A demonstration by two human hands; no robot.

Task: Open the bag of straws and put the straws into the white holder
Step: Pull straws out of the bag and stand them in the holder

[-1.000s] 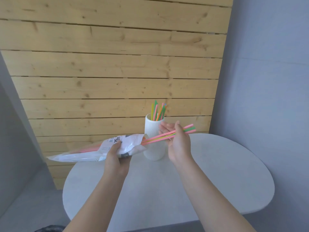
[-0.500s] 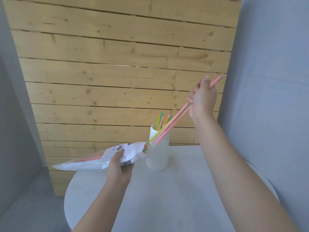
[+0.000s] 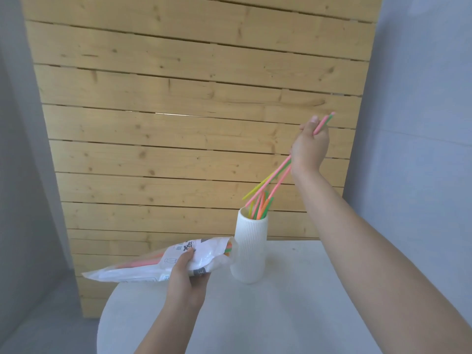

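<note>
A small bunch of straws (image 3: 274, 176) slants above the white holder (image 3: 251, 247) – right hand (image 3: 309, 146) fingers pinching it. Steepen it, drop tips inside the rim – left hand (image 3: 185, 279) grips the bag (image 3: 163, 261) over the table (image 3: 268, 315).

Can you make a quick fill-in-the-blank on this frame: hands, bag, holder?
1. The left hand grips the ____, which still has straws inside.
2. The right hand holds a bunch of straws slanted down toward the white ____.
3. The white holder stands ____ on the round table.
4. Behind the table is a wall of ____ planks.

Missing words: bag; holder; upright; wooden
</note>
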